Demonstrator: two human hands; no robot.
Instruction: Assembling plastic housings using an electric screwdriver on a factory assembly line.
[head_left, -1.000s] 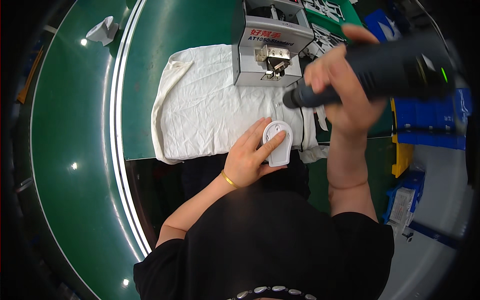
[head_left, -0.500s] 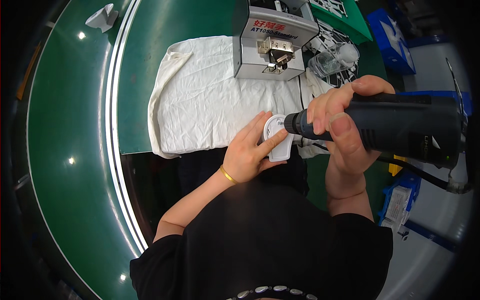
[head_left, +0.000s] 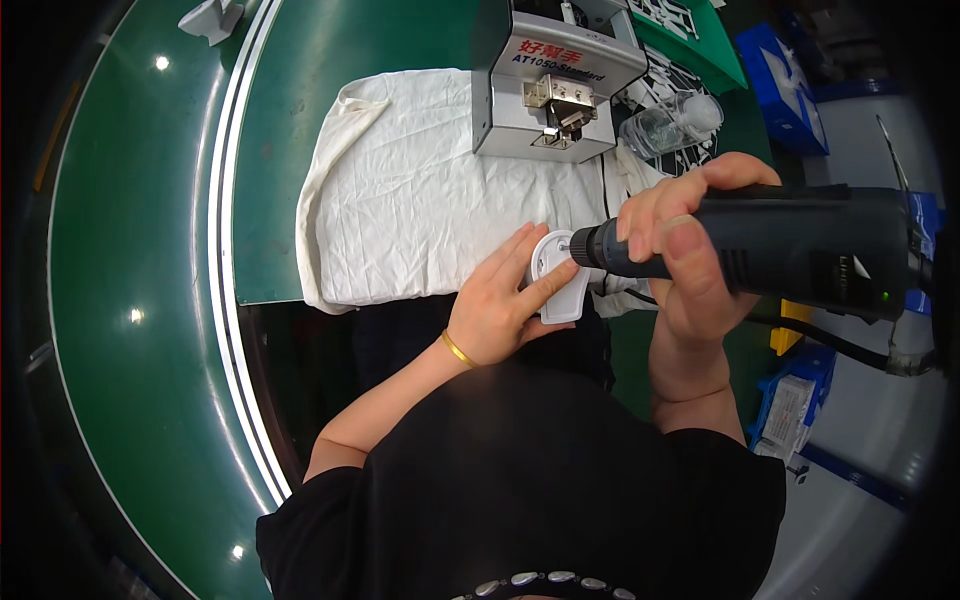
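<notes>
On the green table [head_left: 400, 38] a white cloth [head_left: 420, 200] is lying; a black power screwdriver [head_left: 800, 245] is filling my right hand [head_left: 690, 245], fingers clamped round it, nose [head_left: 582, 248] pointing into the white plastic shell [head_left: 565, 303] my left hand [head_left: 492, 310] is clamping over the cloth's near edge.

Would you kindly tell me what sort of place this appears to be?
Probably a factory assembly workstation: a black cylindrical power screwdriver in the right hand, a grey box-shaped machine, and a green plastic bin holding white parts.
</notes>
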